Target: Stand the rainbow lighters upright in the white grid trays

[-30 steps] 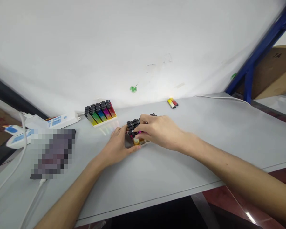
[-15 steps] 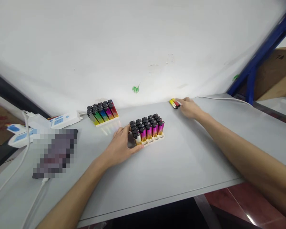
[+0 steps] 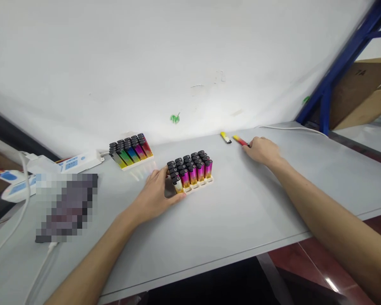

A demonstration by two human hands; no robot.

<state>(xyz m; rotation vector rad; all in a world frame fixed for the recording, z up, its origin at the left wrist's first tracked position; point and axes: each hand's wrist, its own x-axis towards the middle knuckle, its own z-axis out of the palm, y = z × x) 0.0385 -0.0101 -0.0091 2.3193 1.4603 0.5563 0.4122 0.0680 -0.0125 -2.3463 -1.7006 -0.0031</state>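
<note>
A white tray (image 3: 197, 186) in the middle of the table bears several upright black-topped lighters, most of them purple and gold. The white-and-yellow lighter (image 3: 178, 185) stands at its near left corner. My left hand (image 3: 155, 192) grips the tray's left end between thumb and fingers. Further right, my right hand (image 3: 262, 150) pinches the black end of a red-and-yellow lighter (image 3: 240, 140), whose yellow end points toward the wall. Near it a yellow-and-white lighter (image 3: 225, 137) lies on the table by the wall.
A second tray (image 3: 138, 163) of multicoloured lighters stands at the back left. Beside it are a power strip (image 3: 78, 163), white cables and a pixelated dark object (image 3: 68, 207). A white cable (image 3: 292, 127) runs along the back right, near a blue frame (image 3: 325, 108).
My right hand has closed on the red-and-yellow lighter and drawn it right, away from the yellow-and-white one. My left hand still holds the tray. The view has shifted slightly.
</note>
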